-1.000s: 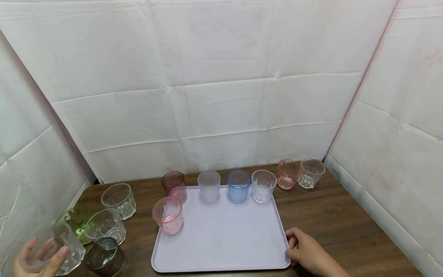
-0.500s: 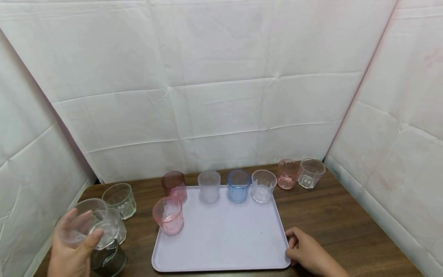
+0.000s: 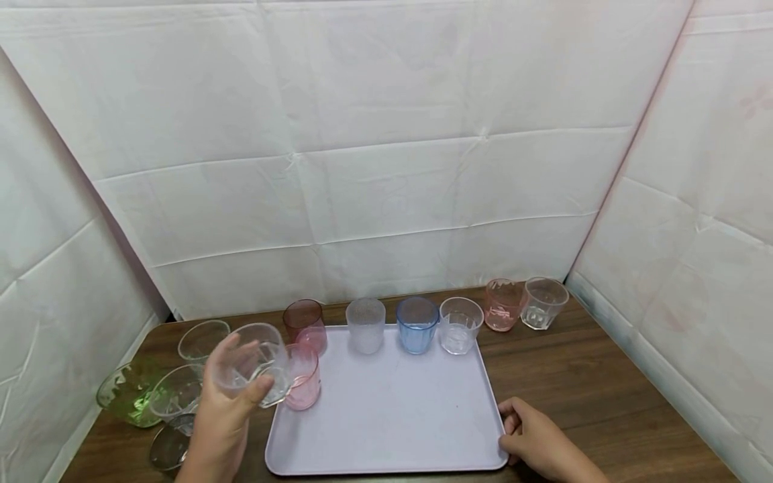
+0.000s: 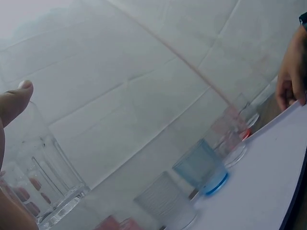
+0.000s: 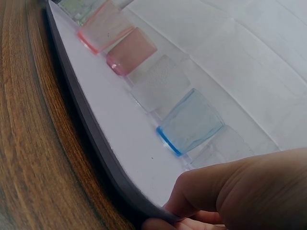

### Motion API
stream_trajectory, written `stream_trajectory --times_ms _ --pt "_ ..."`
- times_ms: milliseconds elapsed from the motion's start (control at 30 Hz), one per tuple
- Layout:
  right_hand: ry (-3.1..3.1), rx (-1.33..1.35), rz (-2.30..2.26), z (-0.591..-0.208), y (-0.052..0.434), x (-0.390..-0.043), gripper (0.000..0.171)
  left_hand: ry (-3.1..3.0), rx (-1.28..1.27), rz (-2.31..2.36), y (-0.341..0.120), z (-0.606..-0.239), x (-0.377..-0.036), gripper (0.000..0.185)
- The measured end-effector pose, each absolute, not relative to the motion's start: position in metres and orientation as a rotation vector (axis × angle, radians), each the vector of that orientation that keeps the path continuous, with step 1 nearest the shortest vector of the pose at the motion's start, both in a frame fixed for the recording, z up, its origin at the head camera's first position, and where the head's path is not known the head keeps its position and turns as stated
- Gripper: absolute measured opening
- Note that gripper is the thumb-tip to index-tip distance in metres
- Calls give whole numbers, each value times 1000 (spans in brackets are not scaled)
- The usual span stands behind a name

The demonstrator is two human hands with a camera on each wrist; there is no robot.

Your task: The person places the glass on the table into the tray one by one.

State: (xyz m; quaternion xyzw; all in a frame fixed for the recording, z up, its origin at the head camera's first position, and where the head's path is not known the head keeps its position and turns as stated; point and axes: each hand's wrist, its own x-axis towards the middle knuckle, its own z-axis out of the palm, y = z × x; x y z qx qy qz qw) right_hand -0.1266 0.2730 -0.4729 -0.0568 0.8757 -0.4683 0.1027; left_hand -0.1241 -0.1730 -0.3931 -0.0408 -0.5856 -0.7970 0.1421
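Note:
In the head view my left hand (image 3: 226,409) grips a clear glass (image 3: 256,365), raised at the left edge of the white tray (image 3: 392,429) and overlapping a pink glass (image 3: 304,382) there. The left wrist view shows the thumb and fingers curled round this clear glass (image 4: 45,177). My right hand (image 3: 534,436) pinches the tray's right edge near its front corner. Along the tray's back edge stand a dark red glass (image 3: 302,322), a frosted glass (image 3: 366,329), a blue glass (image 3: 417,329) and a clear glass (image 3: 460,329).
At the left of the wooden table (image 3: 580,382) stand a green glass (image 3: 135,396), a dark grey glass (image 3: 169,448) and clear glasses (image 3: 175,392), partly behind my left arm. A pink glass (image 3: 503,307) and a clear glass (image 3: 543,305) sit back right. White cloth walls (image 3: 386,168) surround the table.
My left hand has carried the clear glass from the far left toward the tray's left edge. My right hand and the tray have stayed in place.

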Motion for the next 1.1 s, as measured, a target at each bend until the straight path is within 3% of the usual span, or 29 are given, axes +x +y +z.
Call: stream_trajectory --times_ms 467,1100 --pt "2587 -173 -1380 -472 273 -127 44 -1909 -149 -2320 -112 -397 -140 88" --pt "2588 -160 -1380 -474 274 -126 44 -2260 -108 -2141 -78 -443 -173 99"
